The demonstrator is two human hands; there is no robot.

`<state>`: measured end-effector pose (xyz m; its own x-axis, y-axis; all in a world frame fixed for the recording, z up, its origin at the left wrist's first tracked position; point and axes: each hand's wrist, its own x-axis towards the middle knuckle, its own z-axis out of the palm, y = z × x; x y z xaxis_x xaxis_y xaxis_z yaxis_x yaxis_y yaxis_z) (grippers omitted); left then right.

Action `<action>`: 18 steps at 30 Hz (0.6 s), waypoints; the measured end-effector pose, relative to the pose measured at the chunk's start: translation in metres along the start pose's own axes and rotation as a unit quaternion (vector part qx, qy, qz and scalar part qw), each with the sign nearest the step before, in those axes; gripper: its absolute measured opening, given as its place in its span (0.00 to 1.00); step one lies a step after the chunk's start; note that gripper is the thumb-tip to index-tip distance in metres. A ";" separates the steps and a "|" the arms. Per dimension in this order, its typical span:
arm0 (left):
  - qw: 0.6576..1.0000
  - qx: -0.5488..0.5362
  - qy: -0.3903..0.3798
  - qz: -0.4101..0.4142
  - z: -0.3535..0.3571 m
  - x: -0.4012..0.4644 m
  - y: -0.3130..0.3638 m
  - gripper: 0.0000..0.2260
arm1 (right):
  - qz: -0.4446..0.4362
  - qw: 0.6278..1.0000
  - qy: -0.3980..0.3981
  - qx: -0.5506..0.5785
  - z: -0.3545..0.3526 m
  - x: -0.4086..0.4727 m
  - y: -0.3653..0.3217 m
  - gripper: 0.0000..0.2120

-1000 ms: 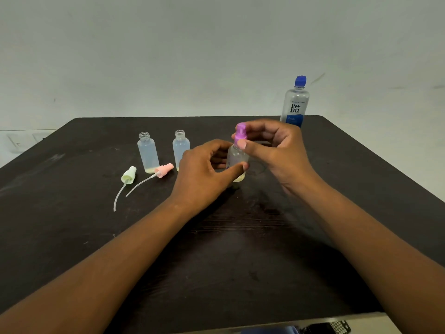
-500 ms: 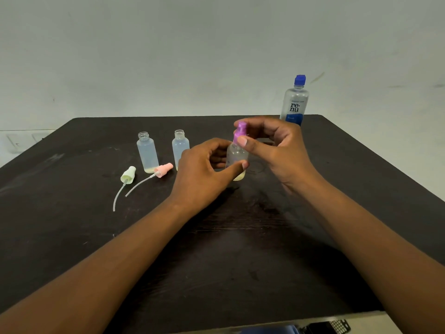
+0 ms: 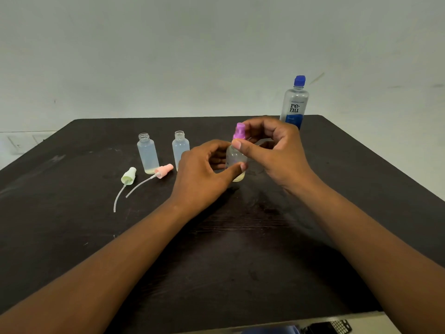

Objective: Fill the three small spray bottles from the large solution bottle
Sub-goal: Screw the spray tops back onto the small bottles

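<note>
A small clear spray bottle (image 3: 236,160) stands on the dark table (image 3: 72,237) at the centre, a little yellowish liquid at its bottom. My left hand (image 3: 204,174) grips its body. My right hand (image 3: 277,150) pinches its purple spray cap (image 3: 239,131), thumb in front and fingers behind. Two more small bottles (image 3: 147,154) (image 3: 180,147) stand uncapped to the left. A pale green spray cap (image 3: 128,175) and a pink spray cap (image 3: 164,170) lie beside them with their tubes trailing. The large solution bottle (image 3: 295,104), blue-capped, stands at the far right.
A pale wall rises behind the table. Wall sockets (image 3: 19,143) show at the far left. A dark device with keys (image 3: 330,327) lies below the table's near edge.
My right hand's fingers have shifted slightly round the purple cap. The bottle and my left hand stay in place.
</note>
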<state>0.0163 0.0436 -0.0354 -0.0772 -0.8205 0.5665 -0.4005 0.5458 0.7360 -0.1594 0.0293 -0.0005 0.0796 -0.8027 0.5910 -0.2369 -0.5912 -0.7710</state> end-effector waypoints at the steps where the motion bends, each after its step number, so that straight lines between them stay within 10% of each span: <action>1: 1.000 0.004 0.000 0.004 0.000 0.000 0.000 0.19 | 0.000 1.000 0.002 -0.003 0.000 0.000 0.000 0.12; 18: 1.000 0.000 0.008 -0.005 0.000 0.001 0.000 0.19 | 0.011 0.998 -0.012 0.056 -0.004 -0.001 -0.001 0.17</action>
<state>0.0166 0.0426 -0.0344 -0.0592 -0.8233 0.5645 -0.4016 0.5373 0.7416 -0.1632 0.0312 0.0004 0.0996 -0.8163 0.5690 -0.1284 -0.5776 -0.8062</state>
